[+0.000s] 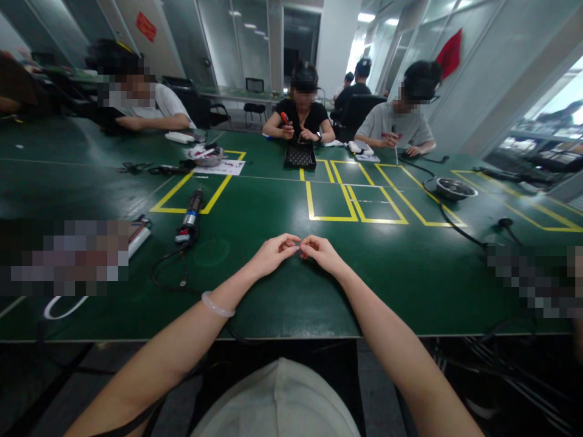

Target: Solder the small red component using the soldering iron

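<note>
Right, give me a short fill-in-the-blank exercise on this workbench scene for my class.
The left hand and right hand pinch a tiny item between their ____.
The pale bracelet sits on the ____ wrist.
The tape lines on the table are ____.
The metal bowl lies to the person's ____.
Missing words: fingertips, left, yellow, right.

I'm looking into an assembly workshop: a long green-matted worktop [273, 291] taped into yellow station boxes [330, 203], with a corded electric screwdriver [191, 215], a black parts tray [299, 156] and a steel bowl [450, 189] on it. Other people [300, 115] sit opposite doing small hand work, with glass partitions [237, 42] behind them.
</note>
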`<act>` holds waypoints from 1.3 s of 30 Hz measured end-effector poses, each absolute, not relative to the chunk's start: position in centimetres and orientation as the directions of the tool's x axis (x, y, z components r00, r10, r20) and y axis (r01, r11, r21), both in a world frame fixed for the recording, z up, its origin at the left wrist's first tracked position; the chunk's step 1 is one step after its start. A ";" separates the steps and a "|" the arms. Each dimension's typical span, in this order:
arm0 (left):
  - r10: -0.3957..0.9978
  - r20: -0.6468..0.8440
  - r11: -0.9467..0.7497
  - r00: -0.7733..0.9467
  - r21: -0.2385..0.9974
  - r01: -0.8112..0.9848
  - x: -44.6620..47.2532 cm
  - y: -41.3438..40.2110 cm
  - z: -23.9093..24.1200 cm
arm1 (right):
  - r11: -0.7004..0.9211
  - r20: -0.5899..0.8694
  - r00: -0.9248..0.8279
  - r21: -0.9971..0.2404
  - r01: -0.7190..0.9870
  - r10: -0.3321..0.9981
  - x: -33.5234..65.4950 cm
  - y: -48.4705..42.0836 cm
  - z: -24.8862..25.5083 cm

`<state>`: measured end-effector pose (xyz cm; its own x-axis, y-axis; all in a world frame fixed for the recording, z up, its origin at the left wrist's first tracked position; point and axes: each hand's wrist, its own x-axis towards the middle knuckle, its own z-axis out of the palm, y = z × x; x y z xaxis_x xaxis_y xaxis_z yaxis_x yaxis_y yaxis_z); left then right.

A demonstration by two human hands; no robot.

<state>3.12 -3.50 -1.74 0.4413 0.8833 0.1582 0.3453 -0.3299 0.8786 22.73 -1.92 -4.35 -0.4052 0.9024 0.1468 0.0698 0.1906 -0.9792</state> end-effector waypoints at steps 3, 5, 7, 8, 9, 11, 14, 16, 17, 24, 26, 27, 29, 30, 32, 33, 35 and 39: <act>0.894 0.147 -0.307 0.424 0.889 0.339 3.2 -3.5 -1.8 | 0.182 0.144 -0.385 -0.981 0.065 0.912 22.7 -1.9 -4.3; 0.896 0.138 -0.292 0.421 0.899 0.326 3.2 -3.5 -1.7 | 0.175 0.138 -0.373 -0.982 0.067 0.917 22.8 -1.8 -4.3; 0.898 0.126 -0.277 0.422 0.907 0.317 3.2 -3.5 -1.7 | 0.173 0.137 -0.367 -0.983 0.067 0.920 22.8 -1.8 -4.3; 0.898 0.121 -0.271 0.423 0.909 0.316 3.1 -3.5 -1.6 | 0.174 0.138 -0.365 -0.983 0.066 0.921 22.8 -1.8 -4.3; 0.899 0.115 -0.266 0.422 0.910 0.318 3.1 -3.5 -1.6 | 0.175 0.140 -0.366 -0.982 0.064 0.920 22.8 -1.8 -4.4; 0.901 0.107 -0.260 0.420 0.909 0.326 3.1 -3.5 -1.7 | 0.175 0.141 -0.371 -0.983 0.061 0.918 22.8 -1.8 -4.4; 0.898 0.103 -0.254 0.427 0.915 0.314 3.1 -3.4 -1.9 | 0.177 0.142 -0.384 -0.983 0.057 0.912 22.8 -1.8 -4.3; 0.895 0.117 -0.266 0.430 0.914 0.307 3.0 -3.3 -2.0 | 0.179 0.142 -0.391 -0.982 0.058 0.909 22.8 -1.9 -4.3; 0.895 0.130 -0.280 0.428 0.909 0.310 3.0 -3.3 -2.1 | 0.178 0.142 -0.394 -0.982 0.057 0.908 22.8 -1.9 -4.2; 0.895 0.196 -0.336 0.400 0.887 0.318 2.9 -3.5 -1.8 | 0.151 0.141 -0.405 -0.989 -0.008 0.903 22.7 -2.2 -4.0; 0.889 0.208 -0.350 0.407 0.882 0.314 3.0 -3.6 -1.6 | 0.150 0.143 -0.412 -0.989 -0.016 0.900 22.6 -2.2 -4.0; 0.887 0.214 -0.358 0.409 0.879 0.316 3.0 -3.7 -1.6 | 0.151 0.145 -0.415 -0.988 -0.019 0.898 22.6 -2.2 -4.0; 0.885 0.224 -0.370 0.408 0.870 0.326 3.1 -3.7 -1.6 | 0.159 0.153 -0.417 -0.987 -0.021 0.896 22.7 -2.1 -4.1; 0.886 0.227 -0.373 0.404 0.866 0.332 3.1 -3.8 -1.6 | 0.165 0.158 -0.416 -0.986 -0.021 0.896 22.7 -2.1 -4.2; 0.891 0.230 -0.372 0.391 0.864 0.339 3.2 -3.8 -1.7 | 0.180 0.172 -0.414 -0.983 -0.020 0.894 22.7 -2.0 -4.4; 0.894 0.230 -0.369 0.386 0.864 0.341 3.2 -3.8 -1.8 | 0.189 0.179 -0.414 -0.982 -0.018 0.892 22.8 -1.9 -4.5; 0.897 0.224 -0.363 0.380 0.865 0.348 3.2 -3.8 -1.8 | 0.206 0.193 -0.423 -0.978 -0.015 0.886 22.8 -1.9 -4.6; 0.894 0.218 -0.365 0.391 0.860 0.356 3.2 -3.8 -1.7 | 0.230 0.208 -0.442 -0.973 -0.006 0.872 22.8 -2.0 -4.5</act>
<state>3.23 -3.78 -1.73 0.3910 0.8943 0.2178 0.3556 -0.3650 0.8604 22.79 -2.01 -4.47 -0.4422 0.8724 0.2085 -0.0057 0.2297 -0.9732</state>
